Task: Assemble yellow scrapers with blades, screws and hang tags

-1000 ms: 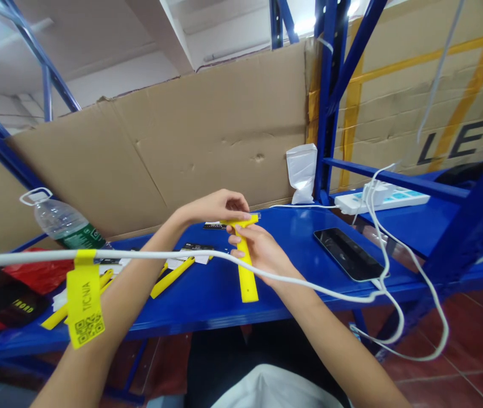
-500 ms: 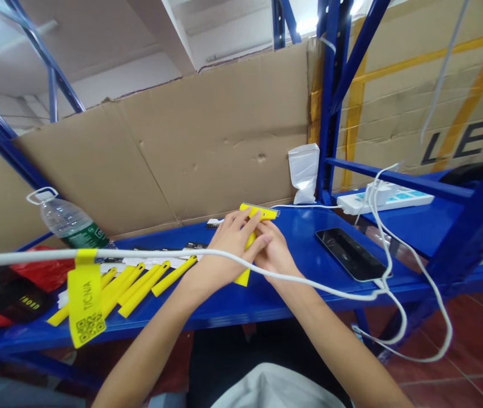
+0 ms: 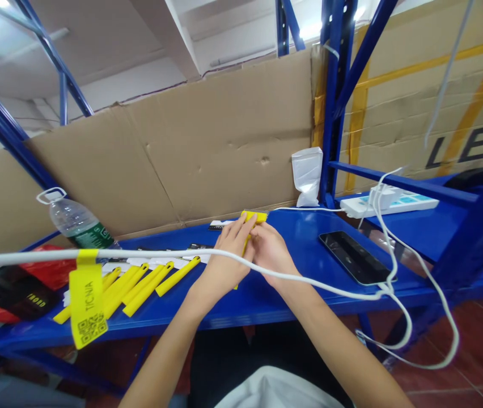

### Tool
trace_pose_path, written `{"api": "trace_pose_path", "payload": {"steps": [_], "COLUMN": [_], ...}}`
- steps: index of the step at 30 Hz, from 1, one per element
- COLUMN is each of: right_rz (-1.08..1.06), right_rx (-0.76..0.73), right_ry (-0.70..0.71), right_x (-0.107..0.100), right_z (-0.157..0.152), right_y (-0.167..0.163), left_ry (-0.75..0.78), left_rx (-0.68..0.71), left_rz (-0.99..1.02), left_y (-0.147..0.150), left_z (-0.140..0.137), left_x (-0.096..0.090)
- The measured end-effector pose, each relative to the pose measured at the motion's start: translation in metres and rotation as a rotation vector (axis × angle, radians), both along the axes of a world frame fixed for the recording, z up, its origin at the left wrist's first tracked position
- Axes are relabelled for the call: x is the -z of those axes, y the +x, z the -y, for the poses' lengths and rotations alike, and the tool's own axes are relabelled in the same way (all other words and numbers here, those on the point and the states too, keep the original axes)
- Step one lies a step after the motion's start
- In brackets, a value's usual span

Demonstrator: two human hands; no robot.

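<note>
Both hands meet over the blue shelf, around a yellow T-shaped tool (image 3: pixel 256 216) that looks like a scraper. Its head shows beyond the fingertips, and the hands cover most of its handle. My left hand (image 3: pixel 231 255) lies over it from the left, fingers closed on it. Against its other side, my right hand (image 3: pixel 272 249) has curled fingers, partly hidden by the left. Several yellow handles (image 3: pixel 177 276) with holed ends lie in a slanted row to the left. Behind them are small black-and-white pieces (image 3: pixel 201 247), too small to make out.
A white cable (image 3: pixel 318 286) with a yellow tag (image 3: pixel 86 306) crosses in front of my forearms. A phone (image 3: pixel 354 258) lies right, near a power strip (image 3: pixel 411 202). At left stand a plastic bottle (image 3: pixel 82 224) and a black-and-red bag (image 3: pixel 16 294). Cardboard (image 3: pixel 216 147) walls the back.
The yellow tool has turned or shifted within my hands; less of its head and handle shows now. My fingers have closed in around it. The whole view has shifted slightly.
</note>
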State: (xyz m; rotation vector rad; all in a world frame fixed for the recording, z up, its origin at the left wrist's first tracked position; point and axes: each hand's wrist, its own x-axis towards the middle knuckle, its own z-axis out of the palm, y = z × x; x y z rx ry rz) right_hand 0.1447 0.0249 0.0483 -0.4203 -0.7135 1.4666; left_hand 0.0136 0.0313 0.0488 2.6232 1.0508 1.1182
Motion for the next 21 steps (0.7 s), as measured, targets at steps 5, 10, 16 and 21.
{"api": "trace_pose_path", "payload": {"steps": [5,10,16,21], "right_rz": [0.168,0.574,0.975,1.494], "right_rx": [-0.036,0.037,0.218,0.297], "right_ry": [0.100,0.316,0.435,0.505], "right_x": [-0.001,-0.001,0.009,0.014], "right_z": [0.009,0.015,0.010,0.002], "right_y": [-0.007,0.001,0.025,0.032], "left_ry": [-0.143,-0.379,-0.650,-0.732], "left_rx": [0.106,0.093,0.209,0.274], "left_rz": [0.210,0.613,1.144,1.371], "left_y": [-0.016,-0.030,-0.057,-0.089], "left_z": [0.011,0.020,0.019,0.023], "left_x": [0.007,0.018,0.019,0.024]}}
